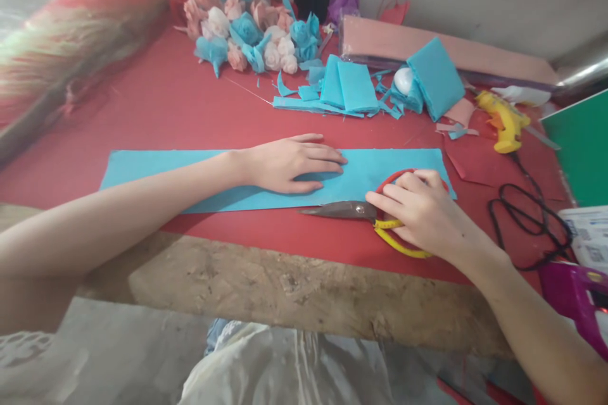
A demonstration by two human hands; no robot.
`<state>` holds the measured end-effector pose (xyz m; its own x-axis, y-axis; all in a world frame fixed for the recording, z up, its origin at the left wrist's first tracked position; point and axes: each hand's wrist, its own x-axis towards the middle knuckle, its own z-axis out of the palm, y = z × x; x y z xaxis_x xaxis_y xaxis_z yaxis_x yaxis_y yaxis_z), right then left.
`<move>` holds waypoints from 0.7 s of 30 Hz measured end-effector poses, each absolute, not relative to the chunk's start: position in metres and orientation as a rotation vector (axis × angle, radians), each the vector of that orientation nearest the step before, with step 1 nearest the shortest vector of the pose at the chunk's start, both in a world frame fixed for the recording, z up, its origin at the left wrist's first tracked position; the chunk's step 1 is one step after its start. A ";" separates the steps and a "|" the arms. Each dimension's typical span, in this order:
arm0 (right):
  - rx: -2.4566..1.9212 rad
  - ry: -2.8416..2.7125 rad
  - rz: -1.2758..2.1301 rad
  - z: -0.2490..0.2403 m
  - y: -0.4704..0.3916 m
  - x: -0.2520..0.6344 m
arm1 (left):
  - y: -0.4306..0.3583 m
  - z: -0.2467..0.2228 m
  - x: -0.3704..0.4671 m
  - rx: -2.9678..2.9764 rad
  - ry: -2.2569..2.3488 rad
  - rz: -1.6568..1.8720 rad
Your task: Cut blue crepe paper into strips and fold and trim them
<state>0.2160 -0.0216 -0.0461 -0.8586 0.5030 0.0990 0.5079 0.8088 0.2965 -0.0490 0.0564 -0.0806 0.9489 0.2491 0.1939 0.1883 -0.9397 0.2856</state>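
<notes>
A long strip of blue crepe paper (370,171) lies flat along the front of the red table covering. My left hand (297,164) rests palm down on its middle, fingers stretched out to the right. Near the strip's right end, my right hand (418,209) is wrapped round the scissors (342,209), which have one red and one yellow handle loop. The dark blades look closed and point left, along the strip's near edge. My fingers partly cover the handles.
Blue, pink and white paper flowers (247,31) are heaped at the back. Folded blue paper pieces (351,85) and scraps lie behind the strip. To the right are a yellow glue gun (503,120) and its black cord (532,221). A wooden edge (285,275) borders the table's front.
</notes>
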 end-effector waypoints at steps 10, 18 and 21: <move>-0.915 -2.972 -0.508 -0.046 -0.027 0.220 | 0.057 -0.081 -0.049 2.821 0.323 0.353; -1.077 -2.978 -0.477 -0.047 -0.035 0.211 | 0.057 -0.082 -0.049 2.812 0.319 0.375; -1.075 -2.999 -0.459 -0.045 -0.035 0.206 | 0.057 -0.083 -0.048 2.816 0.314 0.378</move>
<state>0.2058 -0.0350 -0.0445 -0.7741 0.6326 0.0234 0.6107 0.7365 0.2909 -0.0484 0.0573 -0.0828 0.9421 0.2491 0.2244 0.1752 -0.9365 0.3037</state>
